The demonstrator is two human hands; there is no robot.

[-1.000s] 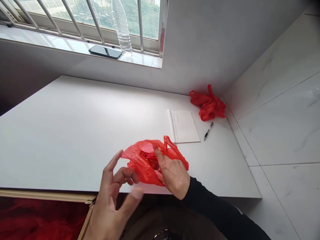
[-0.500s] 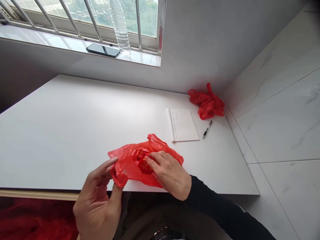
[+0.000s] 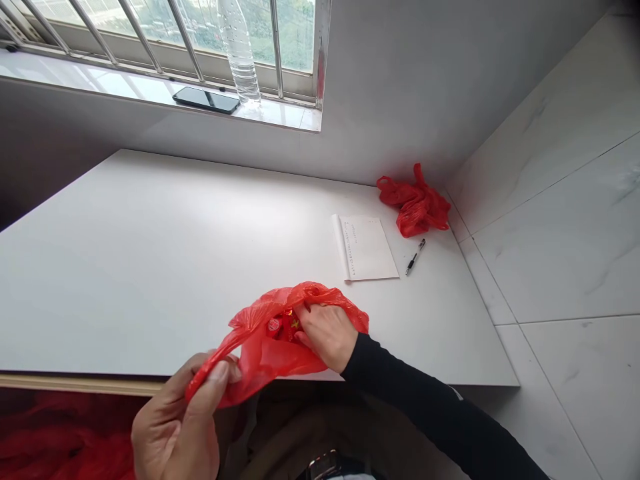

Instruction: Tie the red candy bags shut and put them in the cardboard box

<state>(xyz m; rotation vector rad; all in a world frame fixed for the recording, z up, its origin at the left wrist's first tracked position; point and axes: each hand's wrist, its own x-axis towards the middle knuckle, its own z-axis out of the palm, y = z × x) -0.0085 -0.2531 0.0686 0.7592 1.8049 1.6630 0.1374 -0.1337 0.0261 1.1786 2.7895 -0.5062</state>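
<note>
Head view, left to right: left hand [image 3: 173, 427] pinches a stretched handle of the red plastic bag [image 3: 280, 340] off the worktop [image 3: 125, 267] edge; right hand [image 3: 325, 330] is curled inside its mouth among small red packets [image 3: 280, 325]. Judging by this, the bag is open and partly filled, its handles not yet tied.

Both hands [image 3: 325, 331] grip a red plastic bag [image 3: 270, 347] at the table [image 3: 150, 267] edge
</note>
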